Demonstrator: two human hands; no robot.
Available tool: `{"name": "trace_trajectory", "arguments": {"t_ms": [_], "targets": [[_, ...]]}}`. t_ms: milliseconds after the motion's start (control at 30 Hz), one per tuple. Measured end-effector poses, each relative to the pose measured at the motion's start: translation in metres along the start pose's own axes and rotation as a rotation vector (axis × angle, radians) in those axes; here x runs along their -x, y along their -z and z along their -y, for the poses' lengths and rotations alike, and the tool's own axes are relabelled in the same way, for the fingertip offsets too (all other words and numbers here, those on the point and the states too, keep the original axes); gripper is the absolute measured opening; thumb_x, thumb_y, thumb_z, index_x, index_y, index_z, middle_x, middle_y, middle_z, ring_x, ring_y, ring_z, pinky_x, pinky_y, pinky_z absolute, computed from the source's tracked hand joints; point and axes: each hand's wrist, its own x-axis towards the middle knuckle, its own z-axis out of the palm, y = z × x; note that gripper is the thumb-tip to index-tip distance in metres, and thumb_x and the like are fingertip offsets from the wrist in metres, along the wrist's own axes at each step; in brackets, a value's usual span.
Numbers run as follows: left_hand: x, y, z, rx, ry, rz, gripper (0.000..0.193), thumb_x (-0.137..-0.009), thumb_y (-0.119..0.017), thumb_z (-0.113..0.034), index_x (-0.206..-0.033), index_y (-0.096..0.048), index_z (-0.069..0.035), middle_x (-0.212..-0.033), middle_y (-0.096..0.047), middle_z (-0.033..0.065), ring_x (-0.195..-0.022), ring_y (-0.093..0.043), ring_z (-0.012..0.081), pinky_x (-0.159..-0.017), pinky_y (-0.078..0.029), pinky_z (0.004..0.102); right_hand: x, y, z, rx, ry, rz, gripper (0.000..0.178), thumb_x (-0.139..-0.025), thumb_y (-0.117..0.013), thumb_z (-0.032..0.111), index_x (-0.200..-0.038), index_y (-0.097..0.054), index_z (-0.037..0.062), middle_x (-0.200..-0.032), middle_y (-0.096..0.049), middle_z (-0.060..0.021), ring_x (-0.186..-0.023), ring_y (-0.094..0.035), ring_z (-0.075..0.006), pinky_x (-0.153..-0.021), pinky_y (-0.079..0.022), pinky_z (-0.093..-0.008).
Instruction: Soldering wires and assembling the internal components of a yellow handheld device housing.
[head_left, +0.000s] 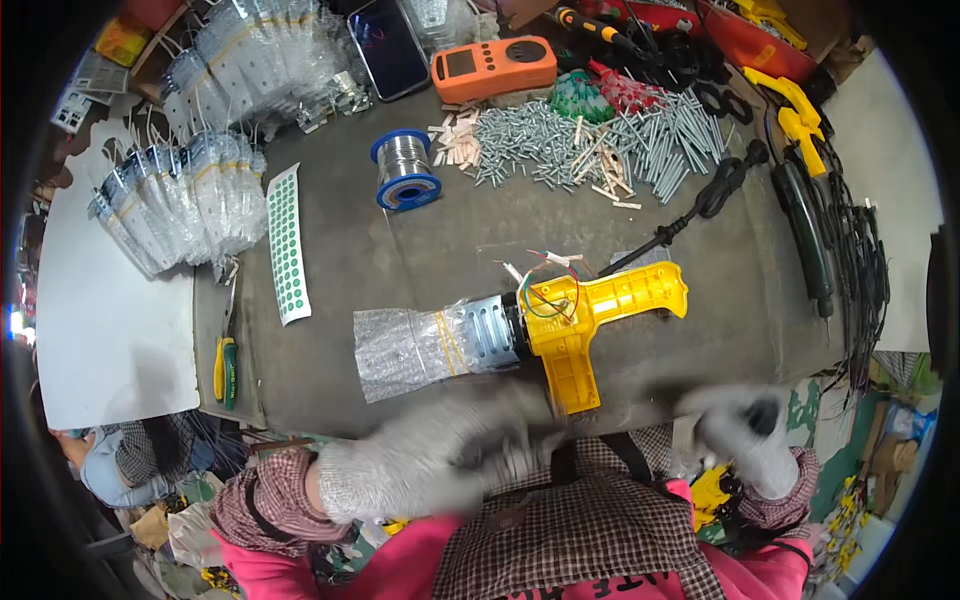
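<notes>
A grey bench (345, 255) carries a yellow casing (566, 345), a wire spool (403, 165), a sticker sheet (288, 246) and, probably, screws (530, 145).

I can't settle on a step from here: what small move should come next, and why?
Probably steady the yellow housing with the left hand before handling the wires. The housing lies open on the table, the wires jut past its upper edge, and the left hand, though blurred, is near its lower end.

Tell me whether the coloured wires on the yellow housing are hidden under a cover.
No, the thin coloured wires are in plain view, looping over the open yellow housing.
</notes>
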Motion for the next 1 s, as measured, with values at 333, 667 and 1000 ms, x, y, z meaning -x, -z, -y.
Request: {"name": "trace_trajectory", "arguments": {"t_ms": [333, 667, 1000], "targets": [[-0.03, 0.016, 0.035, -0.794, -0.253, -0.498, 0.066, -0.076, -0.08, -0.027, -0.133, -0.056, -0.002, -0.127, -0.058, 0.0189, -0.12, -0.054, 0.0375, -0.107, -0.038, 0.0495, -0.043, -0.048, -0.026, -0.395, 0.238, -0.277, 0.028, -0.103, -0.048, 0.006, -0.127, -0.059, -0.0022, -0.061, -0.04, 0.0049, -0.047, -0.035, -0.0032, -0.048, -0.039, -0.0215], [0.028, 0.046, 0.057, -1.235, 0.088, -0.79, 0.039, -0.081, -0.076, -0.039, -0.101, -0.063, -0.008, -0.119, -0.06, 0.0124, -0.108, -0.058, 0.0342, -0.105, -0.035, 0.0518, -0.064, -0.071, -0.005, -0.245, 0.175, -0.155, 0.026, -0.102, -0.048, 0.007, -0.12, -0.065, -0.0001, -0.063, -0.05, 0.0005, -0.05, -0.044, -0.0055, -0.05, -0.041, -0.0233], [-0.019, 0.027, 0.083, -0.786, -0.306, -0.643, 0.069, -0.066, -0.089, -0.026, -0.122, -0.054, -0.006, -0.127, -0.058, 0.0185, -0.111, -0.058, 0.0389, -0.091, -0.047, 0.0472, -0.097, -0.065, 0.014, 0.39, 0.49, 0.078, 0.031, -0.089, -0.058, 0.0, -0.119, -0.065, 0.0017, -0.083, -0.067, -0.0136, -0.071, -0.067, -0.0198, -0.066, -0.054, -0.0345]]}}
